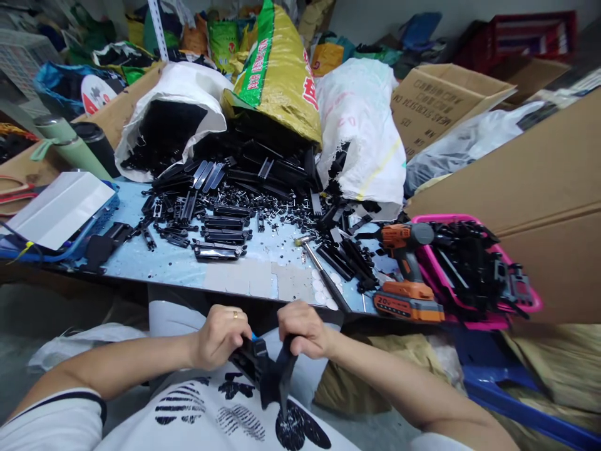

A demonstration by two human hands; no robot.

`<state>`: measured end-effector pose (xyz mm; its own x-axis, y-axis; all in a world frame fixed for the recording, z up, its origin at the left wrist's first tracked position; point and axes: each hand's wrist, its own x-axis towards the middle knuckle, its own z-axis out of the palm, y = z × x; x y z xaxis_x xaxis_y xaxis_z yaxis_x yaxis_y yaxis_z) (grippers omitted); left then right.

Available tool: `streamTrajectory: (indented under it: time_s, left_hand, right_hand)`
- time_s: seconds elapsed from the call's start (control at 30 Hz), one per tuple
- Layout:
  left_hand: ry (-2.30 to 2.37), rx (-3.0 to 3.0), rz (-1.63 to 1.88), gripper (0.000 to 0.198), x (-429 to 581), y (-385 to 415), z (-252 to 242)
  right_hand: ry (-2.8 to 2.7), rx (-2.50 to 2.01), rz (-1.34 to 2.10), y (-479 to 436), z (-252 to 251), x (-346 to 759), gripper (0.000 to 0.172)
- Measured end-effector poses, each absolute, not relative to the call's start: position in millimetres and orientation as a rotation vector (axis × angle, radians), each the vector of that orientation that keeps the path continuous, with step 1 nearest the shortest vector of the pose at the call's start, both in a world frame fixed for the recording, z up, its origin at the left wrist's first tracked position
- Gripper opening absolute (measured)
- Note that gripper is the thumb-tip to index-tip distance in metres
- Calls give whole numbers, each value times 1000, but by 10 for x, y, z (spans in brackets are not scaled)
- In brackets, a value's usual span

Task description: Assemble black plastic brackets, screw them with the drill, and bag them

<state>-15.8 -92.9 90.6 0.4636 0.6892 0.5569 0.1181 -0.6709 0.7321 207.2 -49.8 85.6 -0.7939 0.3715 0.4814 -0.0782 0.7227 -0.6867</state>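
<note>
My left hand is closed around the left arm of a black plastic bracket-like part. On the other side my right hand grips the part's right arm, thumb pressed against it. The part is held over my lap, in front of the table edge, and its two arms spread upward in a V. A small bit of blue shows beside my left fingers; I cannot make out what it is. Just beyond my hands, on the table, lie a hammer and a row of black plastic assemblies.
Loose screws and small black parts cover the table's middle. An orange cordless drill stands at the right beside a pink basket of black parts. Behind are a white sack, a yellow sack and a cardboard box.
</note>
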Motion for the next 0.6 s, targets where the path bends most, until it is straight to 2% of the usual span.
streamTrajectory:
  time_s: [0.07,0.13,0.2,0.3,0.4,0.53,0.6]
  left_hand:
    - [661,1978,1334,53,-56,-1037,905]
    - [698,1937,1491,53,39,-1088,830]
    - [801,1994,1589,59,77,-1078,697]
    - [1032,2296,1552,72,-48,-923,428]
    - [1291,2627,1341,74,-281,-650,127]
    - [1458,2765,704,52,-305,-349,-154]
    - [1459,2777,459,51,-200,-264,-186]
  right_hand:
    - [-2128,-295,993,-629,594,1835,55]
    - [-1954,-567,885,-694,271,1530,60]
    - [-1815,-912,710,-656,9,1261,54]
    - [-1749,-1084,558,-415,-135,1194,49]
    - [-1687,-1159,496,-97,-76,1561,49]
    - [-1470,-1316,484,94,-47,2009,41]
    - [-1560,-1298,493,65,-80,2068,40]
